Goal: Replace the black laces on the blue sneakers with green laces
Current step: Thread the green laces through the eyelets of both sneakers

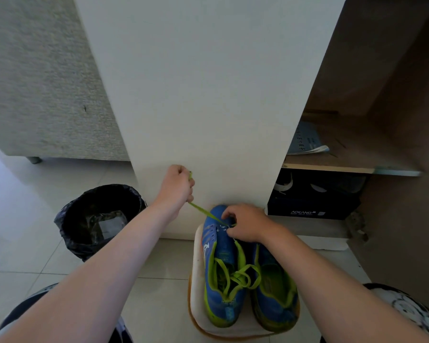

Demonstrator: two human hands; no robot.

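White cabinet panel (208,95) straight ahead, black-lined bin (99,219) on the floor to the left. Both blue sneakers sit side by side on a pale stool (196,280) between the knees. Long axes run straight away from the person: toes at the panel, heels near.

Left-side sneaker (221,246) is the one being worked; right-side sneaker (275,293) is untouched, just beside it. No black lace visible on either.

Green lace (203,212): one strand runs taut from the toe-end eyelets, up and left. The slack lies looped over the two collars (not threaded there yet, as far as I can judge).

Left hand (177,188): fist closed round the lace end, raised and well left of the shoe. Right hand (245,222): fingers curled down over the sneaker's forefoot at the lowest eyelets, bracing it. Can't tell whether it also pinches the lace.

Key relation: the pull goes diagonally up-left, across the shoe's axis. The right hand is the nearer one, so it feeds the next eyelet, working toward the heel.
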